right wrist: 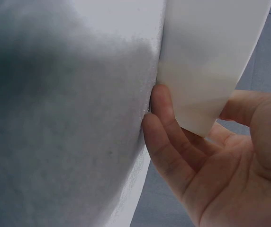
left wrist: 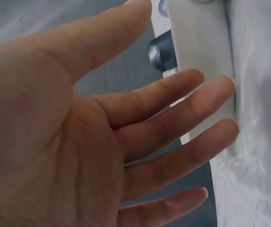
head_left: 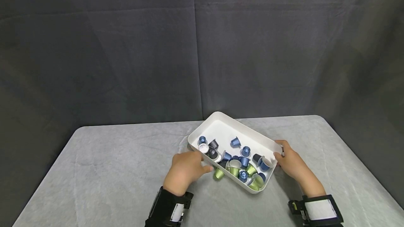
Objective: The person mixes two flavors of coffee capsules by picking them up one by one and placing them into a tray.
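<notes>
A white rectangular tray (head_left: 233, 123) lies at an angle on the table, holding several coffee capsules in blue, green and black. One green capsule (head_left: 219, 174) is outside it, close by the near wall. At the right corner my right hand (head_left: 291, 162) grips the tray, thumb at the rim and fingers against the outer wall (right wrist: 197, 71). My left hand (head_left: 186, 169) is by the tray's left side; its fingers are nearly straight, with the tips (left wrist: 223, 87) at the outer wall in the left wrist view. Its thumb points toward the loose green capsule.
A light grey cloth covers the table (head_left: 120, 171), whose far edge runs just behind the tray. Dark grey curtains (head_left: 142, 62) hang behind and at both sides. Each wrist wears a black strap (head_left: 315, 207).
</notes>
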`<state>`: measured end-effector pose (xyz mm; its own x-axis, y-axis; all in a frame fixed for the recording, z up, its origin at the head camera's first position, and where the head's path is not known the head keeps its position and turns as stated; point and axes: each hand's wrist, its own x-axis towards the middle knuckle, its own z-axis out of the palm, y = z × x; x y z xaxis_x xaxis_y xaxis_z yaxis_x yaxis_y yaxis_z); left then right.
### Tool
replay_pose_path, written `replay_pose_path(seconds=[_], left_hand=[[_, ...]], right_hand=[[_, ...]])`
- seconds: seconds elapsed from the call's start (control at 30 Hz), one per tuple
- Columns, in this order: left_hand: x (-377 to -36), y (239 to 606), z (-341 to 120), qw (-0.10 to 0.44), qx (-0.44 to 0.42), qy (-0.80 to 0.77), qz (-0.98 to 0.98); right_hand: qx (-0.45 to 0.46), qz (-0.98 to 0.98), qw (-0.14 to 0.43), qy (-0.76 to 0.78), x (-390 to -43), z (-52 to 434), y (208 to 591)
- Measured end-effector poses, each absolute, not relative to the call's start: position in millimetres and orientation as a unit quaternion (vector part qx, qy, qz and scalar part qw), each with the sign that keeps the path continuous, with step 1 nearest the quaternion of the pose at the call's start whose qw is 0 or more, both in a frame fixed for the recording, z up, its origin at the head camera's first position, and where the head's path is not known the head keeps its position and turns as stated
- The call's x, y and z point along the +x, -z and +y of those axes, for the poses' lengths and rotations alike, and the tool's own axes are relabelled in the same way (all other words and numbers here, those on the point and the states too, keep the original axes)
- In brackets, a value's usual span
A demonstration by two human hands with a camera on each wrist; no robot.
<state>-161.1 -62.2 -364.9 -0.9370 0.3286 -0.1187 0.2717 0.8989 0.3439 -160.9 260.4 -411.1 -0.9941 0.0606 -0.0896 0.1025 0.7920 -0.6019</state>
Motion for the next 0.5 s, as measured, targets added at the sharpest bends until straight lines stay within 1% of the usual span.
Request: replay_pose_path(seconds=[0.5], left_hand=[[-153,382,-37,0.03,0.171,-0.09,0.981]], right_hand=[[0.048,0.944,0.035,0.325,-161,259,410]])
